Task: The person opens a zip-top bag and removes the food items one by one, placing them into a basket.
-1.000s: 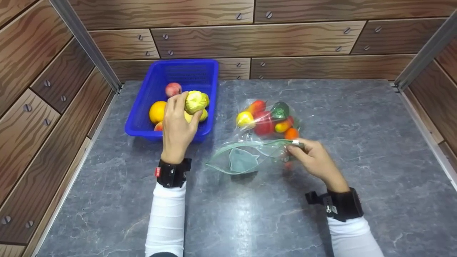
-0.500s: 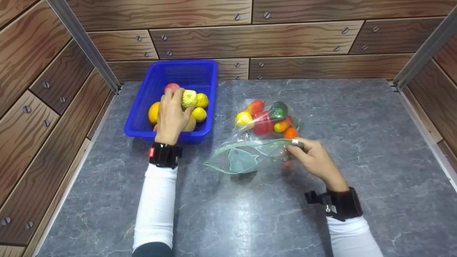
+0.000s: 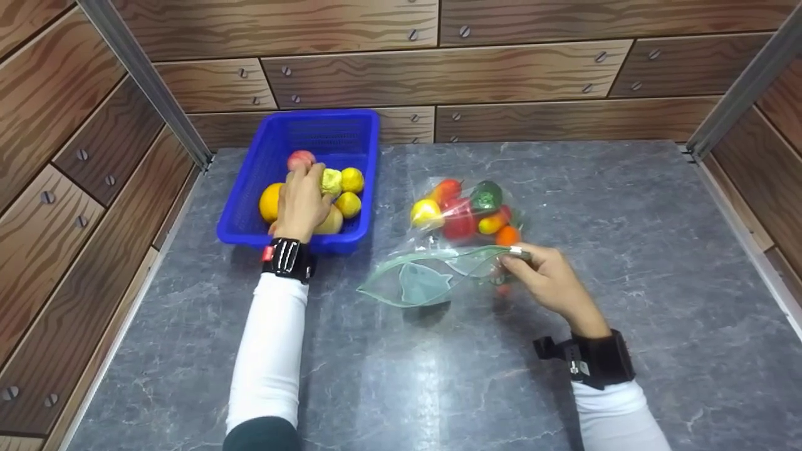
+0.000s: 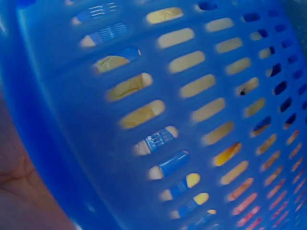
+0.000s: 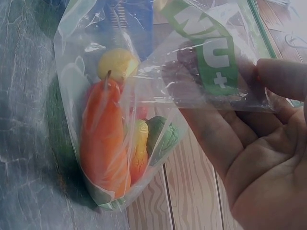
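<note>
A rectangular blue plastic basket stood on a grey marbled surface. Inside the basket, from its left side, were one round orange fruit, one pinkish-red round fruit, one pale yellow rounded fruit, one crumpled yellow-green ball and two small round yellow fruits; a reddish sliver at the wrist was mostly hidden. The left hand reached over the basket's front rim, fingers bent beside the yellow-green ball; whether it gripped the ball could not be told.

Right of the basket, on the surface, lay one clear plastic bag with a green edge, its mouth gaping. At least six pieces could be told apart in it: one yellow, one red-orange, one large red, one dark green, one yellow-orange and one orange. Farthest right of the basket, the right hand pinched the bag's edge between thumb and fingers.

The left black wristband bore one red tag, its writing too small to read. On the bag, a green printed band showed a white "U" and a "+"; the lettering above was distorted.
</note>
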A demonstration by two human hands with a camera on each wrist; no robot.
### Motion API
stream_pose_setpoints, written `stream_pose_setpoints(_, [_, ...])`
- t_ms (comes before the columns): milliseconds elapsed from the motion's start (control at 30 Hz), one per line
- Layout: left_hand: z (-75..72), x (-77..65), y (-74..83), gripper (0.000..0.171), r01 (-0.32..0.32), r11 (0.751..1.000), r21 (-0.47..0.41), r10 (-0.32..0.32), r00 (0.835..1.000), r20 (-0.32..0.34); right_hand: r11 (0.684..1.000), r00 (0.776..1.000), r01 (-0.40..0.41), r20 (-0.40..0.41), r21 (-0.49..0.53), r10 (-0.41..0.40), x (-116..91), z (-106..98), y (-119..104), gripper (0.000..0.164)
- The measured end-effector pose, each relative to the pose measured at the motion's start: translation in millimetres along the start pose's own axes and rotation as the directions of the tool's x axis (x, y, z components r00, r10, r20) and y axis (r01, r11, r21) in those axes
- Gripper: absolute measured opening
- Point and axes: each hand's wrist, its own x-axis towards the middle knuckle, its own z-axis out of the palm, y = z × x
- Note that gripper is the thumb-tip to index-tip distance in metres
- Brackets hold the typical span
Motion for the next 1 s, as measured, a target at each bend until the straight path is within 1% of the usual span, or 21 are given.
stream_pose_setpoints(100, [1.6,3.1,2.4,0.054,-0.002,1.000,0.009,0.002,1.000,0.022,1.000,1.000,0.000,-0.004,-0.007,0.000,-1,0,0,0.015])
stream_pose_setpoints(233, [5.2,8.1,4.5,0.055,0.015,0.999,0.038,-0.017,0.999,0.050,1.000,1.000,-0.004,-0.008,-0.003,0.004,-1,-1,0,0.015])
stream_pose_setpoints(500, [16.8,11.8,2.1,0.057,0.050,0.995,0.083,-0.057,0.995,0.085,1.000,1.000,0.002,0.004,0.002,-0.002,0,0,1,0.016])
stream_pose_setpoints(600, [19.5,11.4,0.6,0.055,0.075,0.993,0.095,-0.085,0.991,0.108,1.000,1.000,0.018,0.004,-0.009,-0.017,0,0,2,0.015])
stream_pose_setpoints(733, [21.5,11.7,-1.7,0.056,0.123,0.988,0.090,-0.134,0.981,0.140,0.999,0.999,0.035,0.002,-0.028,-0.035,0,-1,3,0.015])
stream_pose_setpoints(800, [22.4,10.9,-4.1,0.053,0.136,0.986,0.094,-0.150,0.976,0.156,0.999,0.999,0.038,0.000,-0.028,-0.038,0,-1,3,0.015])
stream_pose_setpoints(900, [24.0,8.4,-8.0,0.048,0.134,0.985,0.108,-0.153,0.969,0.193,0.999,0.999,0.037,0.003,-0.027,-0.037,0,-1,3,0.015])
stream_pose_setpoints(1000, [24.3,7.2,-10.4,0.049,0.124,0.985,0.118,-0.148,0.962,0.228,0.999,0.999,0.034,0.013,-0.018,-0.034,0,0,3,0.015])
